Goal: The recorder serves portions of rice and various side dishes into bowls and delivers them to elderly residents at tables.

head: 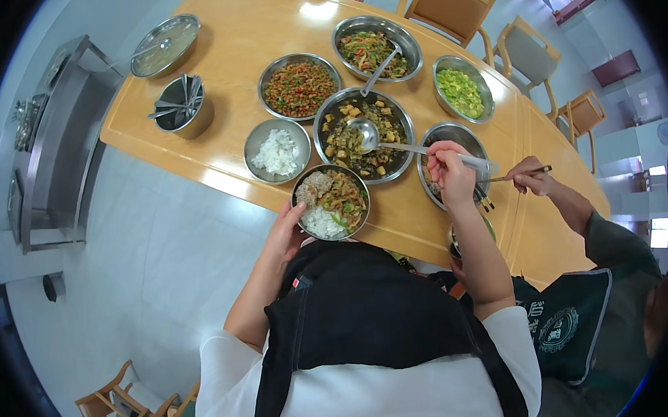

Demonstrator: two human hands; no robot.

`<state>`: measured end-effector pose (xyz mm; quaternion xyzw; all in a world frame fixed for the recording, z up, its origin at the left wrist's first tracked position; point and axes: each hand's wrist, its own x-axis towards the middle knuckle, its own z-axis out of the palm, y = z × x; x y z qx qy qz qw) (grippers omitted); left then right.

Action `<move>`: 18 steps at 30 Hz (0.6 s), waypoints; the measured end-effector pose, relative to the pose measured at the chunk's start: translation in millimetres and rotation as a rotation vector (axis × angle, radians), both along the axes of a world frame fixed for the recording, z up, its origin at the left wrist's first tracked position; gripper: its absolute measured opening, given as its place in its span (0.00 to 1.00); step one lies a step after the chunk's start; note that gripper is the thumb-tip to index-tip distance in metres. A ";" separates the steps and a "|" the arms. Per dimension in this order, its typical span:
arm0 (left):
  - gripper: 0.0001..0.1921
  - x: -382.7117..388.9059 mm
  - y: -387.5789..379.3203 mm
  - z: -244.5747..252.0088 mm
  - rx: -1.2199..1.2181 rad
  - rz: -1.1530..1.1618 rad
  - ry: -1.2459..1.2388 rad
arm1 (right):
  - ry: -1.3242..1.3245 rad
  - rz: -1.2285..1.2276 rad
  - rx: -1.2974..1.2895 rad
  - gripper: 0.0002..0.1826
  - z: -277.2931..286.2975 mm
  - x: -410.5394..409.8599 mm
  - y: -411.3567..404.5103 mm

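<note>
My left hand point(288, 228) holds a steel bowl point(335, 237) at the table's near edge, with rice, a greyish-brown food and mixed vegetables in it. My right hand point(454, 174) grips the handle of a ladle point(369, 136). The ladle's head rests in a large steel bowl of dark stew with tofu-like cubes point(391, 166). Left of that stew stands a smaller steel bowl of white rice point(277, 152). Beneath my right hand, partly hidden, is another steel bowl point(457, 131) with black chopsticks point(485, 198) at its near rim.
Bowls of diced food point(302, 88), shredded vegetables point(371, 53) and green vegetables point(464, 94) stand farther back. A soup bowl point(164, 53) and a steel pot of utensils point(190, 117) are at left. A co-worker's hand point(528, 177) holds a utensil at right. Another person's hand is at the far edge.
</note>
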<state>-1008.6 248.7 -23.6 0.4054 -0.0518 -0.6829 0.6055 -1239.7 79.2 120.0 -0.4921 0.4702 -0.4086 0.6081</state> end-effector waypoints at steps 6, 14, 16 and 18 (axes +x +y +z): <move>0.28 3.0 -8.8 -3.4 -0.034 0.022 -0.039 | -0.023 0.005 -0.150 0.08 12.3 -0.6 23.1; 0.28 4.6 -27.5 11.7 -0.053 0.049 -0.018 | 0.005 0.211 -0.327 0.09 51.4 -14.2 59.5; 0.27 2.5 -30.4 14.1 -0.054 0.043 -0.012 | 0.132 0.271 -0.311 0.07 49.8 -11.4 68.2; 0.25 1.1 -33.0 15.5 -0.113 0.030 0.103 | 0.514 0.629 -1.040 0.08 44.2 -6.5 73.3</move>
